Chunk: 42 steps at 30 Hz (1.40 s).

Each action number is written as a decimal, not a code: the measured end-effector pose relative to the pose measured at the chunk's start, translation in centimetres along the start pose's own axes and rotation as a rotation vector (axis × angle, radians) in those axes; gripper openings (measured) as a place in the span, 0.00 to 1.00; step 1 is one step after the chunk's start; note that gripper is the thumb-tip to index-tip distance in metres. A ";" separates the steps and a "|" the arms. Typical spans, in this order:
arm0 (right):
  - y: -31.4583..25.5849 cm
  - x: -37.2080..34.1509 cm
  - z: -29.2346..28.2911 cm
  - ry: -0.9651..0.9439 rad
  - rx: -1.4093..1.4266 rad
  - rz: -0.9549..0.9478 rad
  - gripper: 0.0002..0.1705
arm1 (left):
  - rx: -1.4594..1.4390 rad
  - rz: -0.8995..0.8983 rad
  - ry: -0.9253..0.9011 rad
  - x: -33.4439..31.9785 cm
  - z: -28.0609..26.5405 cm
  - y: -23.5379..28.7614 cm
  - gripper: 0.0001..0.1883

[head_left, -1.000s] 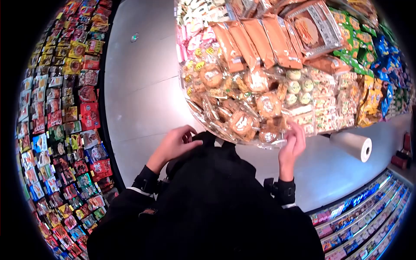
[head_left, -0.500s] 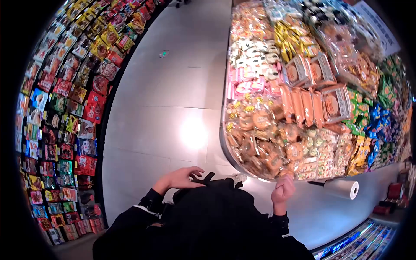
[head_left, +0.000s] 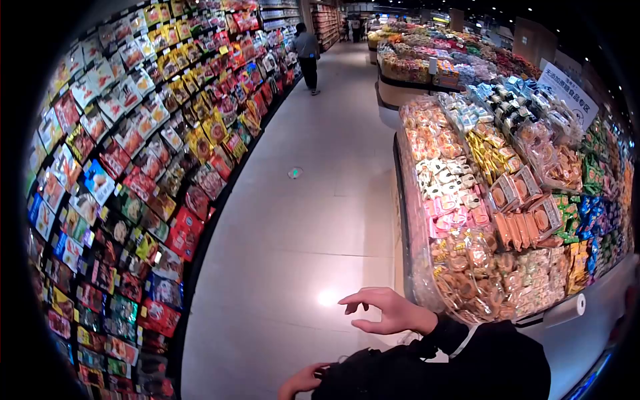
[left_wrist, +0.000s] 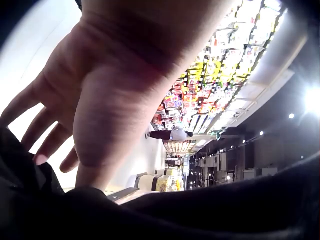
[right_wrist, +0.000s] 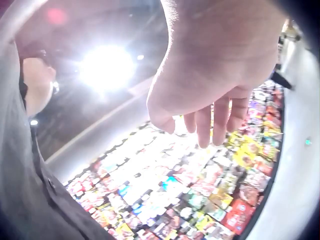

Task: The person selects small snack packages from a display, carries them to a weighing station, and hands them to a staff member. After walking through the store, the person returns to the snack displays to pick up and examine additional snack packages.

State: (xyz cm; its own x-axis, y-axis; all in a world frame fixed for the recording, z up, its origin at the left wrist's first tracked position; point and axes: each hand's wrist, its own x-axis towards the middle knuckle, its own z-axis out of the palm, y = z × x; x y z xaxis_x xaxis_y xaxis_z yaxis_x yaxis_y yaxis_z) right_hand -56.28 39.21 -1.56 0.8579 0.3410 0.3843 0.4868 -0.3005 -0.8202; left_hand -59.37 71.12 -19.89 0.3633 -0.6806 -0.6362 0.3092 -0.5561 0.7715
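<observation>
My right hand (head_left: pixel 390 311) reaches across my front over the aisle floor, its fingers loosely bent and nothing between them. In the right wrist view the same hand (right_wrist: pixel 215 75) hangs with fingers apart against the snack shelves behind. Low in the head view, my left hand (head_left: pixel 303 381) lies close to the black clothing (head_left: pixel 373 373) on my body. The left wrist view shows that left hand (left_wrist: pixel 95 95) with fingers spread and loosely extended, their tips near dark cloth. The display bin (head_left: pixel 460 267) of wrapped snacks stands to the right of my right hand.
Tall shelves (head_left: pixel 133 200) of packaged snacks line the left side. The pale floor (head_left: pixel 300 233) runs between them and the bin. A roll of plastic bags (head_left: pixel 567 310) sticks out at the bin's near edge. Ahead, a person (head_left: pixel 308 57) stands by the shelves.
The head view has swung up from the bin to the aisle. My right hand has left the bin's front edge and moved left across my body. My left hand has sunk lower in view.
</observation>
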 end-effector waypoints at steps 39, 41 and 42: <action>14.6 48.4 -27.8 0.729 -0.744 -1.379 0.06 | 0.393 0.413 0.051 37.1 -39.7 28.6 0.14; 15.9 51.6 -27.9 0.935 -0.669 -1.225 0.06 | 0.423 0.431 0.031 39.3 -43.1 30.1 0.14; 16.7 52.6 -28.3 0.947 -0.672 -1.210 0.06 | 0.436 0.438 0.019 40.1 -44.8 30.9 0.13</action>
State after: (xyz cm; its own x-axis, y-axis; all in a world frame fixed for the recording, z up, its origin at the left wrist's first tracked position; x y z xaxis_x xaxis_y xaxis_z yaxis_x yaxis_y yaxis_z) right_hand 1.58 26.92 16.97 -0.3705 0.1000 0.9234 0.6598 -0.6714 0.3375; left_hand 4.15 48.01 -21.98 0.3922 -0.8834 -0.2567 -0.2581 -0.3735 0.8910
